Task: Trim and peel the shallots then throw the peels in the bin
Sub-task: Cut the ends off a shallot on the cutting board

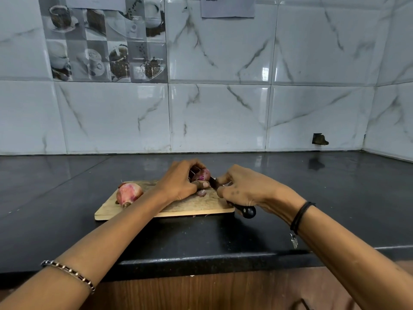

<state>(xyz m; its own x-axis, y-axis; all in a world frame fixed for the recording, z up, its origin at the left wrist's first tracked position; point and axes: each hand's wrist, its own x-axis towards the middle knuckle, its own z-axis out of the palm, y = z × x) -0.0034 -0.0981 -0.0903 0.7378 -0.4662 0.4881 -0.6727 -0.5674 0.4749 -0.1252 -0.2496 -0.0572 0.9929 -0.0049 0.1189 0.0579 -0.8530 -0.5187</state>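
Mid-frame, our left hand point(178, 182) grips a shallot point(202, 174) on the chopping board point(192, 206) while our right hand point(243, 191) holds the knife point(245, 210) against it. A cut scrap point(201, 193) lies below; the left-side shallot point(129, 194) remains unpeeled, so binning waits.

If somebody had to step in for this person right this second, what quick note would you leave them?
The left hand grips a shallot just above the cutting board.
The right hand holds the knife, with its blade at that shallot's end.
A second shallot lies on the board's left side, with skin and root on.
A small peel scrap lies on the board under the hands.
Done: trimming of the first shallot has begun.
Left: finish and peel it, do the second, then bin the peels. No bin is in view.
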